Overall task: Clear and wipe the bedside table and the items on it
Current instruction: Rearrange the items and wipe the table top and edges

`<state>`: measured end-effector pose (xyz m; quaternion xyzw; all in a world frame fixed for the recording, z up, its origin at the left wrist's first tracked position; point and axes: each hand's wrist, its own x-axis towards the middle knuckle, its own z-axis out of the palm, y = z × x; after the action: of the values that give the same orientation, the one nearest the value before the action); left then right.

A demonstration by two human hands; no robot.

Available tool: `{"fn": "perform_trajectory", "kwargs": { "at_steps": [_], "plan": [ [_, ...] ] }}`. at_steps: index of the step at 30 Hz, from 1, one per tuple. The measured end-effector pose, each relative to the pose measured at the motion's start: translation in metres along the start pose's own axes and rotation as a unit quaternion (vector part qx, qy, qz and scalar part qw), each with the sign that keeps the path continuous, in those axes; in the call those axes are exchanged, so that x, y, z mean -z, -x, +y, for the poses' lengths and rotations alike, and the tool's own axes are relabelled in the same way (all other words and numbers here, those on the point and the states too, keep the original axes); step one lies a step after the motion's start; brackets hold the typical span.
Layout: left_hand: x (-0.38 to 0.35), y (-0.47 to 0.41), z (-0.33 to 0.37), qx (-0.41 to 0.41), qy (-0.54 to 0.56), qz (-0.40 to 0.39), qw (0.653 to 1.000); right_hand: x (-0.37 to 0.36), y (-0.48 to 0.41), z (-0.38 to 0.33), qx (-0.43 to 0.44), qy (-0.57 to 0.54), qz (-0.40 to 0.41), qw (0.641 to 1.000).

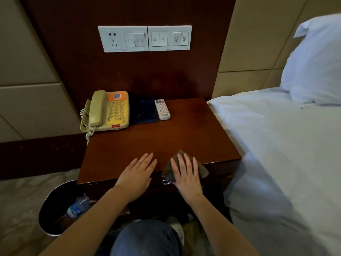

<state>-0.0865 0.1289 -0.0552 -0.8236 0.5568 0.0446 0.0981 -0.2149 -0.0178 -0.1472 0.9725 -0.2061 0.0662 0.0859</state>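
The dark red wooden bedside table (193,130) fills the middle of the head view. At its back left stand a beige and yellow telephone (108,111), a dark blue folder (143,110) and a white remote control (162,109). My left hand (137,174) lies flat with straight fingers on the table's front edge. Just to its right, my right hand (186,174) presses flat on a grey-brown cloth (202,169) at the front edge. The cloth hangs partly over the edge, above a metal drawer handle (166,182).
A black waste bin (53,206) holding a plastic bottle (78,207) stands on the floor at the table's left front. A bed with white sheets (276,145) and a pillow (313,61) borders the table on the right. A socket and switch panel (144,38) is on the wall above.
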Motion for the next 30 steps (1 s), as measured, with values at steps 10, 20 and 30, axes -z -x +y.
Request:
{"fn": "perform_trajectory", "kwargs": {
  "at_steps": [10, 20, 30],
  "plan": [
    [0.011, -0.025, 0.018, -0.023, -0.042, -0.031, 0.998, 0.004, 0.022, 0.128, 0.04, 0.01, -0.017, 0.999],
    [0.012, -0.04, 0.041, 0.013, 0.077, -0.038, 0.996, 0.009, 0.026, 0.14, -0.106, -0.114, 0.036, 0.987],
    [0.014, -0.044, 0.029, 0.034, 0.158, 0.0, 0.987, 0.026, -0.008, 0.125, -0.311, -0.13, 0.011, 0.941]
  ]
}}
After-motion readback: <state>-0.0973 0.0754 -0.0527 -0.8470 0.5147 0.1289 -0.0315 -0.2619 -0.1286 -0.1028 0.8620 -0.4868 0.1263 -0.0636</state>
